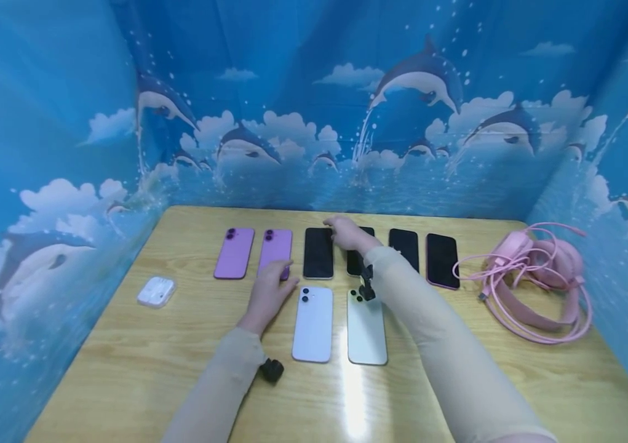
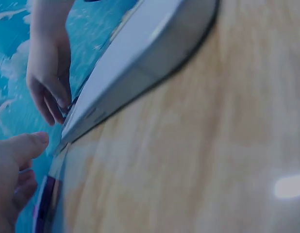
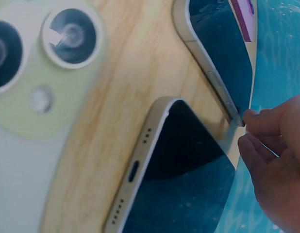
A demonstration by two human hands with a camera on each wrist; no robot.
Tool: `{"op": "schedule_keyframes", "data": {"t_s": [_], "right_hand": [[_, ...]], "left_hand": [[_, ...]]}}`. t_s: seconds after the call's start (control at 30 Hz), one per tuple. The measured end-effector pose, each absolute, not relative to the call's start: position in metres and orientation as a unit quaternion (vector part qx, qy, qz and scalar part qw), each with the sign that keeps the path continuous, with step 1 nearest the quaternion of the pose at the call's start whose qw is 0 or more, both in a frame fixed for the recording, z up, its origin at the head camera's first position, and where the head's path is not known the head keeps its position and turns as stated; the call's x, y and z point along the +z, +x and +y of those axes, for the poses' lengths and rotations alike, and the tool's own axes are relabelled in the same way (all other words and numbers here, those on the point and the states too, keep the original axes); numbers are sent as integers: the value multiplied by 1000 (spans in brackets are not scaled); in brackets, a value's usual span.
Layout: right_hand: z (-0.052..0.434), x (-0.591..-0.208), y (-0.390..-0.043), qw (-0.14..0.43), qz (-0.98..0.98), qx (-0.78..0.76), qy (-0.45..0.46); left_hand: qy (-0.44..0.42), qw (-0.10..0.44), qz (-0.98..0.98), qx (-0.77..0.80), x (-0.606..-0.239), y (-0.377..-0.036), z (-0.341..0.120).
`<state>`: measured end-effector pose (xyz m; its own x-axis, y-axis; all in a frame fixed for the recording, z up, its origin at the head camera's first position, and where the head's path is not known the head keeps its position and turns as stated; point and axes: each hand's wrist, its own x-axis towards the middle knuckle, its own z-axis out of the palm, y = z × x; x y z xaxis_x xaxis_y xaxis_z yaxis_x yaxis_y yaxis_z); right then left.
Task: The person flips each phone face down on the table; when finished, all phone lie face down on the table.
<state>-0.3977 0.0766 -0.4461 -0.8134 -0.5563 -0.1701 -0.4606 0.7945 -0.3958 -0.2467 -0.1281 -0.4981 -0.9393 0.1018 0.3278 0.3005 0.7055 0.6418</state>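
My left hand lies over the lower end of a purple phone, thumb and fingers apart and nothing gripped. To its right a pale white phone lies back up. My right hand reaches to the far right corner of a phone with a black screen. In the right wrist view, bent fingertips meet at that phone's corner while it lies flat. Beneath my right wrist is a second black-screened phone, partly covered by the hand. Closer in lies a pale green phone with its cameras upward.
Another purple phone lies at the left end of the back row. Two dark-screened phones, one black and one pink-edged, continue it rightward. A white earphone case sits left; pink headphones with cable lie right. A dolphin curtain encloses the table.
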Motion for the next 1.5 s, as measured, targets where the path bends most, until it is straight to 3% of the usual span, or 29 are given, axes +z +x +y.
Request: {"op": "schedule_keyframes", "data": {"t_s": [0.47,1.27,1.5], "right_hand": [[81,-453,-396,142,939,-140,-280],[101,-454,-399,173,904,-276,-277],[103,-449,-401,147,889,-329,-282]], "left_hand": [[-165,65,-933,-312,-499,-264,-103],[-142,80,-927,-339,-504,-258,-99],[-147,80,-922,-348,-506,-259,-102]]}}
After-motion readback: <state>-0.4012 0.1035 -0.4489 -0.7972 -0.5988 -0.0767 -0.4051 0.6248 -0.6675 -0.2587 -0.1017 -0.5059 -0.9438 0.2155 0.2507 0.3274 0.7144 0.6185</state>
